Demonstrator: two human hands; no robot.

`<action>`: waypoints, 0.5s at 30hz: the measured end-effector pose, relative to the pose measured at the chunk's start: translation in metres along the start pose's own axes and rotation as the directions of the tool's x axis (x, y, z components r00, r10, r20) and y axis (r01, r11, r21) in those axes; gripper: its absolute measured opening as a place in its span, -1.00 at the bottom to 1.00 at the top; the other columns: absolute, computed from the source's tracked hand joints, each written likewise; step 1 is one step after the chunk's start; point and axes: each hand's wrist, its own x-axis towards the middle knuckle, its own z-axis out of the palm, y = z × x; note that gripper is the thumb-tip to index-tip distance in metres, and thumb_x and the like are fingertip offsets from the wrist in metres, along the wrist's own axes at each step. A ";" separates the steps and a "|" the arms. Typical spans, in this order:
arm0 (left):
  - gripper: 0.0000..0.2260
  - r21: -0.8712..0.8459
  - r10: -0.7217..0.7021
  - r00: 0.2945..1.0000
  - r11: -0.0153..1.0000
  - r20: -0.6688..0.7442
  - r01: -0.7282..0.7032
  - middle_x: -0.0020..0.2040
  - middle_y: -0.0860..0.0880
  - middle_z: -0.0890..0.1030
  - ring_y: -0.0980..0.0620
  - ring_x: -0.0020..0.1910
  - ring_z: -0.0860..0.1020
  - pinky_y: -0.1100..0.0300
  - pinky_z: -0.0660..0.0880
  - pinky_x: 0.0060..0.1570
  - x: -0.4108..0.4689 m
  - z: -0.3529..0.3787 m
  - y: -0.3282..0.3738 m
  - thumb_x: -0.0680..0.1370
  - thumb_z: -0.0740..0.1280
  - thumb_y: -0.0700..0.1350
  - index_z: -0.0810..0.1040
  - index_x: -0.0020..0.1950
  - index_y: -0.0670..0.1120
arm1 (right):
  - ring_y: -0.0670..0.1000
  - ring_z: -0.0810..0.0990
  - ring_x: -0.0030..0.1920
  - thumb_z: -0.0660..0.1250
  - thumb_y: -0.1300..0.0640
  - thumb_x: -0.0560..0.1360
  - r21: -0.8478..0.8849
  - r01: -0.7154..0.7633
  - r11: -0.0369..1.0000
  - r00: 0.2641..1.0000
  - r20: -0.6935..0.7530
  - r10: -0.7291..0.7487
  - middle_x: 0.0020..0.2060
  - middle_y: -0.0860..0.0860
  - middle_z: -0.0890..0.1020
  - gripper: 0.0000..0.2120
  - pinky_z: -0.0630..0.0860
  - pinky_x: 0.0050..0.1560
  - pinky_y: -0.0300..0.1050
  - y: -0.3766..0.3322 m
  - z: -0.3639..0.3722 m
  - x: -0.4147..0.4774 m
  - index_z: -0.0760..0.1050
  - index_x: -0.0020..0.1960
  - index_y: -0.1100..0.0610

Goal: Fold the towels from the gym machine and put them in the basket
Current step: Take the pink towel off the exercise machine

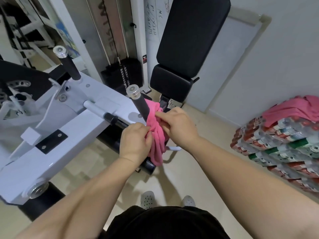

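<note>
At machine's black handle post (140,105), pink towel (156,135) hung bunched against grip. Your left hand (135,142) pinched towel's lower folds; your right hand (177,125) gripped upper bunch, fingers curled. Second pink towel (293,109) lay atop stacked bottle packs (279,140), well apart at right. Basket not seen.

The person wears a black garment (164,221), seen from above as a dark rounded mass at the waist. The left hand (136,142) and right hand (177,125) are bare, as are both forearms. Pale grey clogs (147,199) with small round holes cover the feet.
</note>
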 end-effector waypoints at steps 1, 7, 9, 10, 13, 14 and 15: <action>-0.72 -0.023 0.030 1.000 0.999 -0.003 -0.030 -0.26 -0.05 0.59 -0.15 -0.23 0.56 0.04 0.51 -0.14 -0.002 -0.002 0.001 0.50 0.23 -0.04 0.71 -0.07 -0.11 | 0.11 0.48 -0.17 0.30 0.04 0.55 -0.014 0.037 0.999 0.999 -0.015 -0.037 -0.26 -0.04 0.64 -0.74 0.51 -0.05 0.01 0.003 0.001 0.002 0.62 0.21 -0.03; -0.78 -0.152 0.143 0.990 0.978 -0.006 -0.143 -0.16 -0.03 0.61 -0.05 -0.14 0.54 0.16 0.44 -0.09 -0.002 -0.022 0.032 0.54 0.25 -0.09 0.68 -0.05 -0.11 | 0.09 0.40 -0.21 0.46 0.08 0.48 0.043 0.148 0.988 0.984 -0.107 -0.142 -0.31 0.01 0.50 -0.87 0.41 -0.23 -0.08 0.007 -0.003 0.001 0.70 0.01 0.05; -0.80 -0.164 0.181 0.983 0.971 0.024 -0.175 -0.13 0.00 0.61 -0.04 -0.12 0.54 0.10 0.47 -0.10 0.000 -0.030 0.043 0.56 0.27 -0.10 0.68 -0.02 -0.08 | 0.05 0.39 -0.18 0.40 0.01 0.50 0.072 0.125 0.990 0.988 -0.102 -0.117 -0.27 -0.01 0.48 -0.85 0.42 -0.20 -0.06 0.011 -0.013 -0.005 0.70 -0.03 0.05; -0.83 -0.183 0.178 0.984 0.968 0.031 -0.170 -0.13 0.02 0.61 -0.02 -0.11 0.54 0.10 0.48 -0.10 0.001 -0.033 0.047 0.56 0.29 -0.11 0.69 -0.01 -0.07 | 0.05 0.41 -0.16 0.41 0.01 0.49 0.092 0.093 0.991 0.991 -0.105 -0.083 -0.25 -0.02 0.49 -0.86 0.44 -0.17 -0.04 0.013 -0.020 -0.010 0.69 -0.05 0.05; -0.90 -0.279 0.170 0.985 0.947 0.021 -0.157 -0.19 0.04 0.59 0.05 -0.15 0.52 0.17 0.47 -0.10 0.006 -0.042 0.065 0.54 0.37 -0.18 0.69 -0.07 -0.07 | 0.05 0.45 -0.10 0.43 0.05 0.44 0.142 -0.009 0.990 0.993 -0.117 0.026 -0.16 -0.06 0.52 -0.91 0.46 -0.06 0.01 0.025 -0.044 -0.032 0.64 -0.13 0.06; -0.91 -0.308 0.194 0.981 0.935 0.025 -0.177 -0.21 0.04 0.59 0.07 -0.17 0.51 0.20 0.45 -0.10 0.008 -0.043 0.072 0.53 0.39 -0.19 0.69 -0.09 -0.08 | 0.05 0.47 -0.09 0.41 0.03 0.44 0.156 -0.046 0.987 0.991 -0.116 0.064 -0.14 -0.07 0.54 -0.89 0.46 -0.03 0.01 0.029 -0.054 -0.044 0.62 -0.15 0.07; -0.92 -0.339 0.226 0.973 0.920 0.049 -0.196 -0.22 0.05 0.58 0.08 -0.17 0.51 0.23 0.44 -0.10 0.010 -0.042 0.079 0.53 0.40 -0.17 0.70 -0.10 -0.08 | 0.06 0.50 -0.08 0.41 0.02 0.45 0.174 -0.085 0.981 0.988 -0.115 0.106 -0.13 -0.08 0.56 -0.87 0.46 0.00 0.01 0.032 -0.063 -0.058 0.60 -0.17 0.07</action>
